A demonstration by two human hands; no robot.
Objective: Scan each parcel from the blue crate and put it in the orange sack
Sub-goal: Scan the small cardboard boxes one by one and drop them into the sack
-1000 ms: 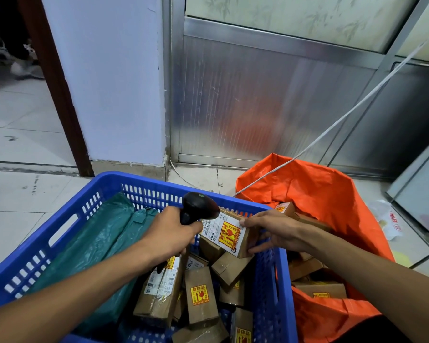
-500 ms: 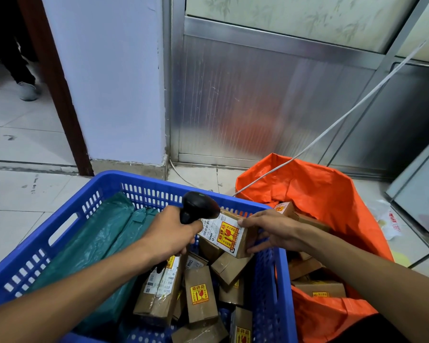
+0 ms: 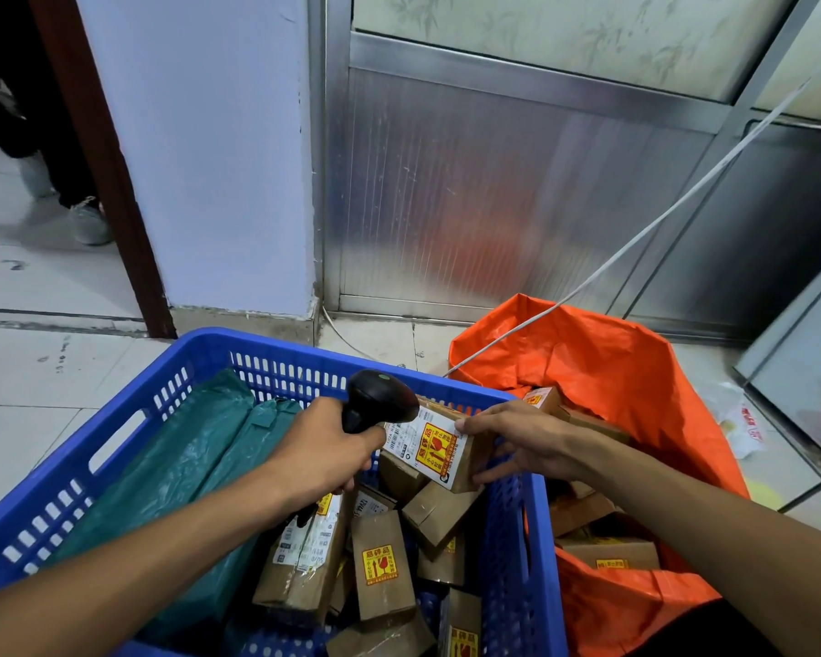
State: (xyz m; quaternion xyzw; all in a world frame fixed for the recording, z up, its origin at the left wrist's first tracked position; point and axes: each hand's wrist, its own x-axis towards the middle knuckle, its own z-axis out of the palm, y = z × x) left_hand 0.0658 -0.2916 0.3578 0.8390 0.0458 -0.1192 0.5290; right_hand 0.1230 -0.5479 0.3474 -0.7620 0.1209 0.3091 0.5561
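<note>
A small cardboard parcel [image 3: 439, 449] hangs above the right side of the blue crate [image 3: 129, 422], pinched by the right hand [image 3: 524, 443], fingers along its top edge and thumb beneath. The left hand [image 3: 325, 450] is wrapped round a black scanner [image 3: 378, 404] whose head touches the parcel's label. Just right stands the orange sack [image 3: 626, 386], boxes inside.

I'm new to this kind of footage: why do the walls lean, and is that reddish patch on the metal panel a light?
Head view: the wide-angle lens bows straight lines, so the door frame and metal panel lean near the edges. The reddish patch looks like the orange sack reflected in the brushed metal. Lighting is soft, without hard shadows; the label on the held parcel is slightly blurred.
</note>
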